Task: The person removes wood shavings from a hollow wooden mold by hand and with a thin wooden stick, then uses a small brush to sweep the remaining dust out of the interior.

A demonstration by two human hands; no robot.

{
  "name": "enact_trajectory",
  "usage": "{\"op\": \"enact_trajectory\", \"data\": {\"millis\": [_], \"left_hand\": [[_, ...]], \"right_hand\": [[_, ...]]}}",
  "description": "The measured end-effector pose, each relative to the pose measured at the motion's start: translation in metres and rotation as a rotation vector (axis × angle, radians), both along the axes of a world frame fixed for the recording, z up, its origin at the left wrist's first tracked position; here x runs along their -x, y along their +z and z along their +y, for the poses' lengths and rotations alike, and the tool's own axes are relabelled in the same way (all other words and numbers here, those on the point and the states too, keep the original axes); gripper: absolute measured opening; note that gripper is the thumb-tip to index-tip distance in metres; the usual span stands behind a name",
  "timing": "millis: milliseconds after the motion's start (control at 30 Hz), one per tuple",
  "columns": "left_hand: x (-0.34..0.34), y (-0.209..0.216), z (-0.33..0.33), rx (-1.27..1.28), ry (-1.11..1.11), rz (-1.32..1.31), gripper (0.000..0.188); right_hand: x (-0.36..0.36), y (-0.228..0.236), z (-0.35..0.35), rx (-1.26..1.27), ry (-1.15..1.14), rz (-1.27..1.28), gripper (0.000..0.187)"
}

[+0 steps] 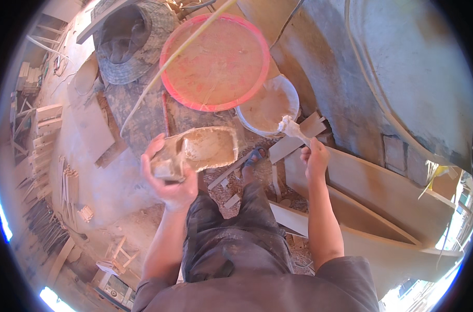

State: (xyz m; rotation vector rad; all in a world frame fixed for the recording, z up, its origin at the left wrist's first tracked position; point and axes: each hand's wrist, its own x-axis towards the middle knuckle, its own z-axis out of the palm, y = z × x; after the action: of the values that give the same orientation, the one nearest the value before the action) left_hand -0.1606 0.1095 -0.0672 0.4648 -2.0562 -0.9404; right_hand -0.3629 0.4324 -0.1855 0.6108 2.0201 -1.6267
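Note:
My left hand (174,182) is closed around one end of a cut-open plastic container (215,148). The container is tilted, and its inside is coated with a pale, creamy paste. My fingers hide part of the held end. In my right hand (315,158) is the handle of a small spreading tool (295,129), perhaps a brush or spatula. A thick lump of the same pale paste covers its upper end, so its exact kind cannot be made out. The tool is apart from the container, near the rim of a white bucket (241,118).
A large round pink-rimmed tub (214,61) stands beyond the container, with a pale yellow stick (176,54) across it. Left of it lies a dusty brimmed hat (123,73). Long wooden panels (361,192) fill the right side. Stacked wood pieces (48,125) line the far left.

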Motion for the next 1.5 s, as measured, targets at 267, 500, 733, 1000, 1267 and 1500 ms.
{"op": "enact_trajectory", "data": {"millis": [267,500,733,1000,1267,1500], "left_hand": [[0.000,0.013,-0.005,0.144,0.095,-0.295,0.078],[0.002,-0.001,0.011,-0.023,0.340,-0.315,0.070],[0.017,-0.019,0.008,0.004,0.351,-0.360,0.072],[0.013,-0.003,0.012,-0.070,0.327,-0.353,0.074],[0.022,0.023,0.002,0.033,0.120,-0.250,0.089],[0.070,0.054,0.070,-0.092,-0.385,-0.152,0.089]], "right_hand": [[0.084,-0.234,-0.052,-0.851,0.735,0.367,0.036],[0.121,-0.396,-0.109,-0.822,0.925,0.308,0.034],[0.119,-0.423,-0.151,-0.929,0.479,0.843,0.034],[0.165,-0.454,-0.081,-0.985,1.344,0.382,0.027],[0.146,-0.303,-0.022,-0.510,0.832,0.079,0.026],[0.142,-0.098,-0.014,-0.112,0.385,-0.155,0.029]]}}
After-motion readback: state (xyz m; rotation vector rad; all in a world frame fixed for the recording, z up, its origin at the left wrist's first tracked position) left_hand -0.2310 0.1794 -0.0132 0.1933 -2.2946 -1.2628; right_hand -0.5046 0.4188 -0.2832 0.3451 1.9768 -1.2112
